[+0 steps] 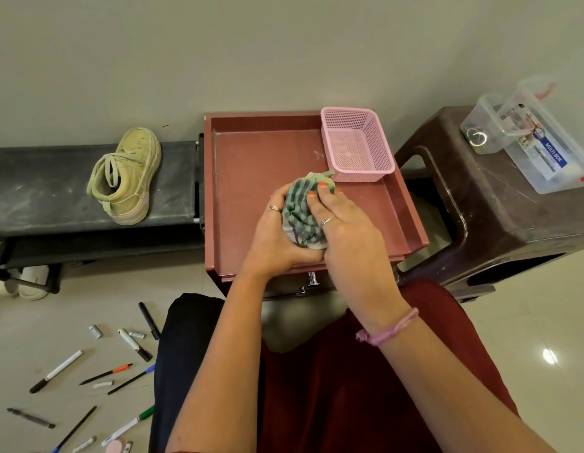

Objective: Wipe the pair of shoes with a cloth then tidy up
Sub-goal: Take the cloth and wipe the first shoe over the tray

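Cloth [302, 212]: green checked, soft woven terry look, bunched into a wad with a pale edge poking out top and bottom. Held above the near part of the red-brown tray [251, 165]. Left hand [277, 233] cups it from the left and below, fingers curled round. Right hand [343, 220] lies over its right side, fingers fairly straight and pressed onto the fabric. Something pale grey sits under the wad; cannot tell what.

Tray: flat, square, raised rim, matte surface with light scuffs. In its far right corner a pink basket [356, 145], perforated plastic mesh, rectangular, tapered walls, nothing visible inside.

Shoe [127, 176]: one only, tan high-top, worn fabric, thick pale sole, loose laces. Stands on the dark scuffed bench [39, 184] left of the tray, well apart from the hands.

Right: brown moulded plastic stool [499, 207] carrying a clear lidded box [525, 138], printed label, small items inside incl. a metal ring.

Floor lower left: scattered pens and markers [94, 374].
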### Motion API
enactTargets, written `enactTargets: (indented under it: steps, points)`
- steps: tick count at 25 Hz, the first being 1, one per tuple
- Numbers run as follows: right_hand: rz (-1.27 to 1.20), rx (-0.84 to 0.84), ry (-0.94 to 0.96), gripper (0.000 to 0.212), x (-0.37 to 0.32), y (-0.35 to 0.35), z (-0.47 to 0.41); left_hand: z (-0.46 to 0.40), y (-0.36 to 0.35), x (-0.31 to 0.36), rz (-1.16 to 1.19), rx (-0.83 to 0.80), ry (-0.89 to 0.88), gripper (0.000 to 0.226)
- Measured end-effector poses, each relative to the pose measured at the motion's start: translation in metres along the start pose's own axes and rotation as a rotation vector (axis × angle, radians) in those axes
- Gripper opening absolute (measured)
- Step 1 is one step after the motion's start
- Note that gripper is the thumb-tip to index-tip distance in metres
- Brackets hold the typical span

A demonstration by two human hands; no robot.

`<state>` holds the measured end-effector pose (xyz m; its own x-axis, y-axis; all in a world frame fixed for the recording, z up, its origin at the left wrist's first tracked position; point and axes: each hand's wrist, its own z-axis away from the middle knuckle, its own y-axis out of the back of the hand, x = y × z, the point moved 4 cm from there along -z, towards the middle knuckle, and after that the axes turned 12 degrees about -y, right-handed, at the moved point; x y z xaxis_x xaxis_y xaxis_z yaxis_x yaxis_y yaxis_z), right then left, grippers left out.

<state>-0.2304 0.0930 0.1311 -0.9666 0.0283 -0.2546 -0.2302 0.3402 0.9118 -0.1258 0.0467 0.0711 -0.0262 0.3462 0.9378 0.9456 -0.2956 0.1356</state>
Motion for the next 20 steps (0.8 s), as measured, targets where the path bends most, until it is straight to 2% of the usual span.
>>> enactTargets:
  steps: [4, 8, 11, 15, 17, 20]
  points:
    - [0.096, -0.037, 0.130, 0.047, -0.001, 0.002, 0.044, -0.001, 0.007, -0.004, 0.072, 0.106, 0.063, 0.063]
    - [0.052, -0.069, 0.132, 0.050, 0.008, 0.003, 0.065, -0.001, 0.010, -0.002, -0.002, 0.094, 0.012, 0.079]
    - [-0.013, -0.020, 0.079, 0.048, 0.004, 0.002, 0.041, -0.001, 0.009, -0.004, 0.032, 0.114, 0.026, 0.077]
    - [-0.047, -0.020, -0.029, 0.043, -0.005, 0.011, -0.004, 0.002, 0.009, -0.002, 0.001, 0.030, -0.006, 0.095]
    - [-0.111, -0.036, -0.107, 0.045, -0.002, 0.014, -0.024, 0.002, 0.005, -0.001, -0.023, 0.014, -0.013, 0.097]
    - [-0.093, -0.030, -0.033, 0.045, -0.007, 0.016, -0.024, 0.003, 0.005, -0.002, 0.024, 0.068, 0.015, 0.093]
